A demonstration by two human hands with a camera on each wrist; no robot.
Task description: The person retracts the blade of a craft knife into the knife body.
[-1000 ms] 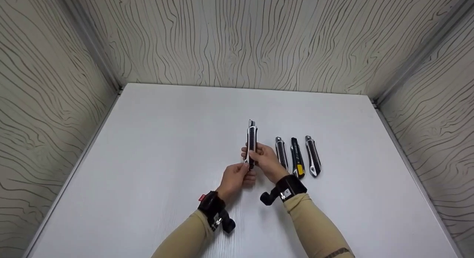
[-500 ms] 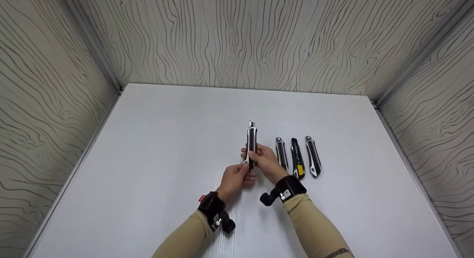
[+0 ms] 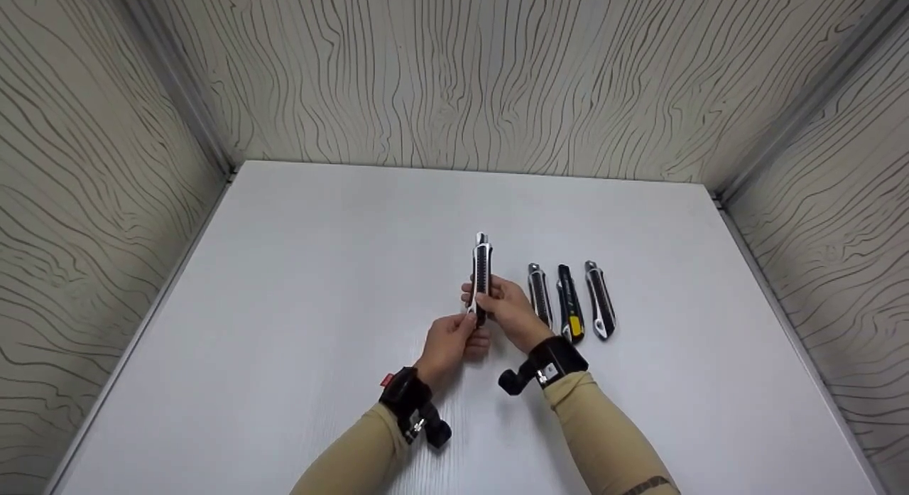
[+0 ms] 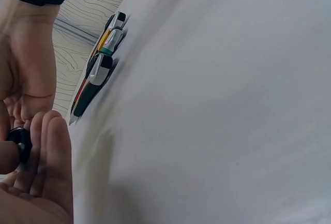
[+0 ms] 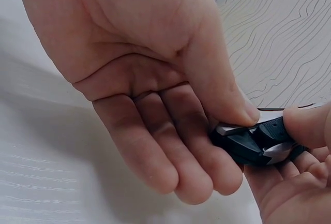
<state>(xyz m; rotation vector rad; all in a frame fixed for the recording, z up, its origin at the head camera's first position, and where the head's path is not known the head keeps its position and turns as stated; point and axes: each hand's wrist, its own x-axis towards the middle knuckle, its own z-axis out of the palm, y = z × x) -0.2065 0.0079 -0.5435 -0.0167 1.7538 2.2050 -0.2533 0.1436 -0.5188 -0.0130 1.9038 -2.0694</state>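
Note:
A silver and black utility knife is held upright in the head view, its metal nose pointing to the far wall. My right hand grips its handle from the right, thumb on the front and fingertips showing on the far side. My left hand pinches its lower end between thumb and forefinger. In the right wrist view the knife's dark butt end lies between both hands; the left hand's other fingers are loosely bent. The left wrist view shows the black end partly hidden by fingers.
Right of my hands, two silver and black utility knives flank a black one with a yellow part. My right wrist partly covers the nearest. They lie on a white table enclosed by wood-patterned walls.
The held knife's nose has turned slightly and dropped a little; the thin point seen at its tip earlier no longer shows. Both hands have hardly moved, and the lying knives are unchanged.

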